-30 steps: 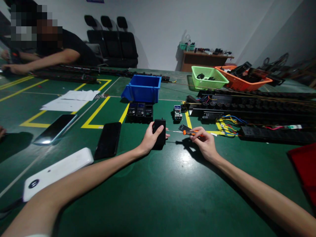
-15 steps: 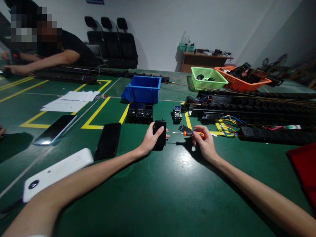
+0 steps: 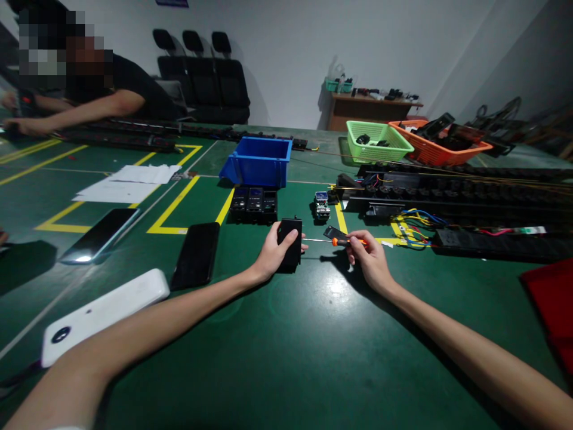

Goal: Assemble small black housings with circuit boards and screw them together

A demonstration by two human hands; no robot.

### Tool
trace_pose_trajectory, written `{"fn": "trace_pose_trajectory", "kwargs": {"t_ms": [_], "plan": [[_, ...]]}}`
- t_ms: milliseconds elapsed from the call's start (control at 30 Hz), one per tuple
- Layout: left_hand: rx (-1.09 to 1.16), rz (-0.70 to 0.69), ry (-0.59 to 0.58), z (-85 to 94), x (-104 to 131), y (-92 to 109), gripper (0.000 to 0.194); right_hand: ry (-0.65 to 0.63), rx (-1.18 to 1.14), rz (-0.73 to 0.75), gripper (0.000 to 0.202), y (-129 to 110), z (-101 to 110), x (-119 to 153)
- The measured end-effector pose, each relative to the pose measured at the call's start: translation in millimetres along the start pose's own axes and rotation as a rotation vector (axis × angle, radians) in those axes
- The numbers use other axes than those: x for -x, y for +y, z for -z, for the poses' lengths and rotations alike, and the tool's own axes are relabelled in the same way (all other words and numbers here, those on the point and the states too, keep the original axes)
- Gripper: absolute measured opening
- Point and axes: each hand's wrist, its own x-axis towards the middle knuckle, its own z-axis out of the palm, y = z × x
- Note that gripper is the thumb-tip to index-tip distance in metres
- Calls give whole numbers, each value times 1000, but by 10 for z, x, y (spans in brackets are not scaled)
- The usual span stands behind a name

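My left hand (image 3: pixel 274 254) is wrapped round a black box-shaped part (image 3: pixel 290 246), thumb on its upper face. From the right, my right hand (image 3: pixel 369 257) grips an orange-handled screwdriver (image 3: pixel 341 242), whose thin shaft reaches the right side of the black part. Whether the tip sits in a screw is too small to tell. A small black flat piece (image 3: pixel 333 233) lies just beyond the screwdriver. Farther back stand several black modules (image 3: pixel 254 205) side by side and a small unit with a bare circuit board (image 3: pixel 322 206).
A blue bin (image 3: pixel 259 162), green basket (image 3: pixel 378 142) and orange basket (image 3: pixel 441 146) stand behind. Phones (image 3: pixel 196 255) and a white device (image 3: pixel 105 310) lie left, near papers (image 3: pixel 128 183). Wired black rails (image 3: pixel 447 200) fill the right. A person (image 3: pixel 129 89) works at the far left.
My right hand has shifted slightly and its fingers now cover more of the orange handle. My left hand and the black part look unmoved.
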Motion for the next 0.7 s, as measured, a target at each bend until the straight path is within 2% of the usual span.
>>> {"fn": "trace_pose_trajectory", "kwargs": {"t_ms": [300,533,700], "plan": [[-21,4,-18,3,10,11,42,107,-73,96,38,41,15,-41],[-10,-2,-14,5,-3,-3,42,10,-26,12,23,26,3,-16],[-18,0,-8,11,-3,-2,43,39,22,68,19,-16,0,5]]}}
